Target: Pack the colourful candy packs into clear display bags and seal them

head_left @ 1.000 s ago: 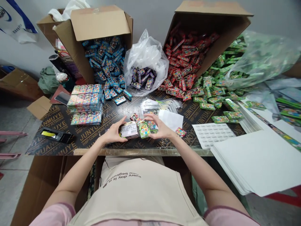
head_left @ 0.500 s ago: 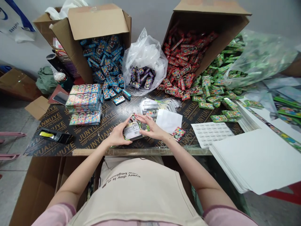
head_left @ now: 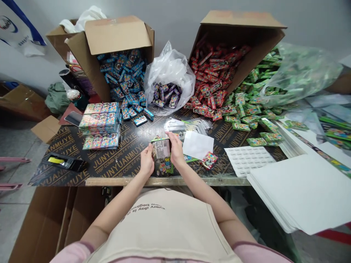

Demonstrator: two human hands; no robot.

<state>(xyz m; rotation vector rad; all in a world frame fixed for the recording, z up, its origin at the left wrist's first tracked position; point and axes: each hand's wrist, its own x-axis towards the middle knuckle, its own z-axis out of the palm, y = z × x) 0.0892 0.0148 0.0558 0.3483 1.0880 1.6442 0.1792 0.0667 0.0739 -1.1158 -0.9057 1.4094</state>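
My left hand (head_left: 147,163) and my right hand (head_left: 175,149) press on the two sides of a clear packet (head_left: 161,157) filled with small colourful boxes, held upright-lengthwise on the dark plywood table (head_left: 115,160) near its front edge. A white barcode label shows on the packet's upper part. Both hands have fingers closed against it. A loose red box (head_left: 208,160) lies just right of my right wrist, beside a white slip (head_left: 197,144). Behind the packet lies a heap of empty clear bags (head_left: 182,125).
At the back, a carton of blue boxes (head_left: 124,78), a plastic bag of purple boxes (head_left: 166,93), a tipped carton of red boxes (head_left: 216,78) and a spill of green boxes (head_left: 252,106). Stacked finished packets (head_left: 101,124) left; label sheet (head_left: 248,157) and white sheets (head_left: 301,190) right.
The small boxes my hands held apart a second ago are now gathered inside the packet. Both hands have closed in on its sides and turned it lengthwise, nearer the table's edge.
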